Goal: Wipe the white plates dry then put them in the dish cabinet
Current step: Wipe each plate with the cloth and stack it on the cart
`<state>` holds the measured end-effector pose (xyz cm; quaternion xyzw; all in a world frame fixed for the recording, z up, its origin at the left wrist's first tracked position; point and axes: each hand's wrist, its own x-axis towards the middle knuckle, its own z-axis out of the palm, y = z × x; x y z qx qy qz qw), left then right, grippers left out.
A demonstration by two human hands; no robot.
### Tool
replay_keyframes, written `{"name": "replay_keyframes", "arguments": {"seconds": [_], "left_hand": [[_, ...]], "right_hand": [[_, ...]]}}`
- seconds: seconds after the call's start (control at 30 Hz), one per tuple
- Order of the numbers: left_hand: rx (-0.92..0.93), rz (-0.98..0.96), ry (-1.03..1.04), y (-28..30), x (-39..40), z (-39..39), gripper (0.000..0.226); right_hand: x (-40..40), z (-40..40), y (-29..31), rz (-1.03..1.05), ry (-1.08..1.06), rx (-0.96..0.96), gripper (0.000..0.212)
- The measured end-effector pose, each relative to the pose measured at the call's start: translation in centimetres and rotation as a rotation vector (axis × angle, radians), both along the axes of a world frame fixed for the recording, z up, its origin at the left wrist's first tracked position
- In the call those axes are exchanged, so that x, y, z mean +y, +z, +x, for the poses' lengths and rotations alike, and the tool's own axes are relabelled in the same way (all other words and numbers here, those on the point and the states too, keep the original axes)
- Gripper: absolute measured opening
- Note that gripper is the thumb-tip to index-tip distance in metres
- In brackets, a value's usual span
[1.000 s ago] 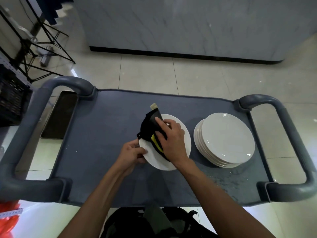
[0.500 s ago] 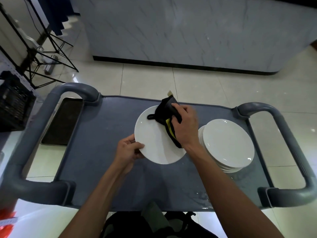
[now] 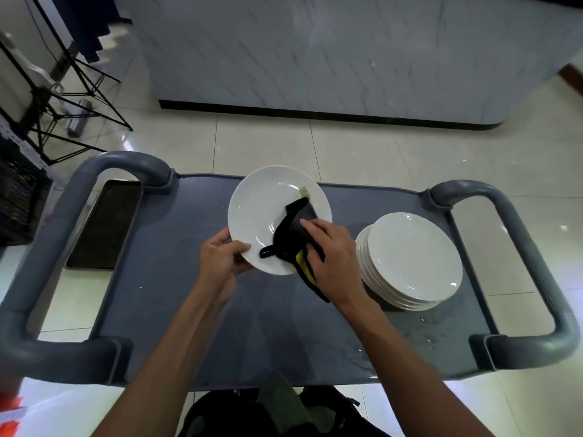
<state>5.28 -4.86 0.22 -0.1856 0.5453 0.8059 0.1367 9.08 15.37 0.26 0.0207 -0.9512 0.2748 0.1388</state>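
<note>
My left hand [image 3: 220, 257] grips the near-left rim of a white plate [image 3: 262, 212], which is lifted and tilted above the grey cart top [image 3: 176, 279]. My right hand [image 3: 334, 263] presses a black cloth with a yellow patch [image 3: 295, 238] against the plate's lower right face. A stack of several white plates [image 3: 413, 260] rests on the cart to the right of my right hand. No dish cabinet is in view.
The cart has thick grey handles at the left [image 3: 47, 234] and right [image 3: 533, 266]. Water drops lie on the cart near the stack. A dark tray [image 3: 104, 225] lies below the left handle. A black tripod [image 3: 63, 102] stands at the far left, a marble counter [image 3: 315, 48] ahead.
The plate has been raised and tipped further away from me. My right hand has slid the cloth from the plate's upper right down to its lower right face.
</note>
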Motion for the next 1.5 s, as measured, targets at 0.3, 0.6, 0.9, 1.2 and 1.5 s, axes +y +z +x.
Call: {"name": "replay_keyframes", "arguments": {"seconds": [0.3,0.6,0.9,1.2,1.5], "left_hand": [[0.044,-0.006,-0.013,0.8,0.5,-0.4,0.042],[0.035,-0.044,-0.042,0.7,0.1,0.2,0.041],[0.085,-0.081,-0.158,1.0,0.6,1.2,0.04],[0.089,-0.085,-0.235,0.8,1.2,2.4,0.04],[0.104,-0.087,-0.226,0.7,0.3,1.7,0.047]], "right_hand": [[-2.8,2.0,-0.5,0.012,0.118,0.035,0.049],[1.5,0.9,0.3,0.013,-0.059,0.076,0.047],[2.1,-2.6,3.2,0.013,-0.129,0.116,0.044],[-1.4,-3.5,3.7,0.027,0.082,0.191,0.04],[0.0,0.0,2.0,0.024,0.215,0.144,0.048]]}}
